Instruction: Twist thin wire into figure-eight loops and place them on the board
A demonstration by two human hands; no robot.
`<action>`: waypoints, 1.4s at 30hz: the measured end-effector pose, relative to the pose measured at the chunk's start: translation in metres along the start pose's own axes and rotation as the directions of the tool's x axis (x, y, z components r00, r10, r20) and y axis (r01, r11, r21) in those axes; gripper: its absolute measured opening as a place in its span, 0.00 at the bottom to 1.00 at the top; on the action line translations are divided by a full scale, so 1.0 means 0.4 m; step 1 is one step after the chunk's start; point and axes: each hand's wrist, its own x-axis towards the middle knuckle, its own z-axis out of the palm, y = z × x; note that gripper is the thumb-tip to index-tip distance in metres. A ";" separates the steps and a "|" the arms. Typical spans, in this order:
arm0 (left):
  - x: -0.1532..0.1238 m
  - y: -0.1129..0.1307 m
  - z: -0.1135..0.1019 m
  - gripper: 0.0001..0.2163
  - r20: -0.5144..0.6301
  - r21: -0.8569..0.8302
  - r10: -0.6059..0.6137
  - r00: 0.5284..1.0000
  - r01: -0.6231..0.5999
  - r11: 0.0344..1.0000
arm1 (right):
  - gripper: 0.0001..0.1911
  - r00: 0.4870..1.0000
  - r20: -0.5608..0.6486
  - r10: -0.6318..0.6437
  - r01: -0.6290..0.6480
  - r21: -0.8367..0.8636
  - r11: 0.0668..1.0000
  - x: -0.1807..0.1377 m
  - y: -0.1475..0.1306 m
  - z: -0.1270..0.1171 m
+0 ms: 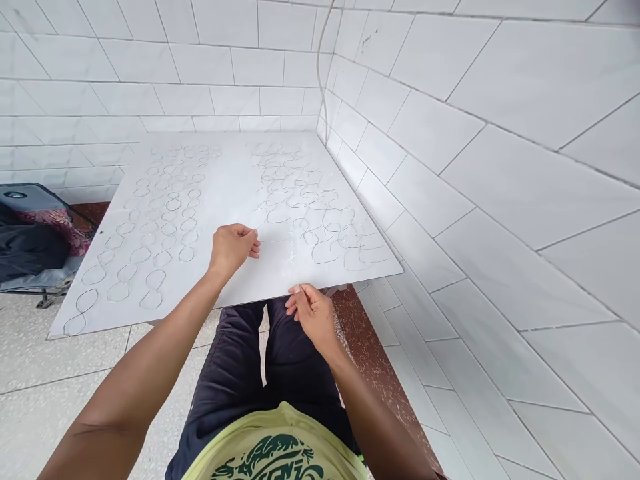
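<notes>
My left hand [233,248] hovers over the middle of a white board [225,180], thumb and fingers pinched together; anything between them is too fine to make out. At the board's front edge, my right hand [313,310] also has thumb and forefinger pressed together, and what it may hold is too small to see. Columns of thin dark strands, bent into joined loops like figure eights [153,290], lie on the left part of the board. On the right part, looser curved strands [325,227] overlap in a tangled group.
White tiled walls [475,173] meet behind the board, and one runs close along its right side. A pale cable [320,73] hangs in the corner. To the left stands a folding chair [30,193] with dark cloth on it. Speckled floor [30,360] shows below.
</notes>
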 end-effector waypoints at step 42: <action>0.645 0.045 -0.124 0.21 0.045 0.939 0.168 0.985 -0.099 0.330 | 0.15 0.781 0.195 -0.593 0.598 -0.507 0.621 0.083 0.006 0.059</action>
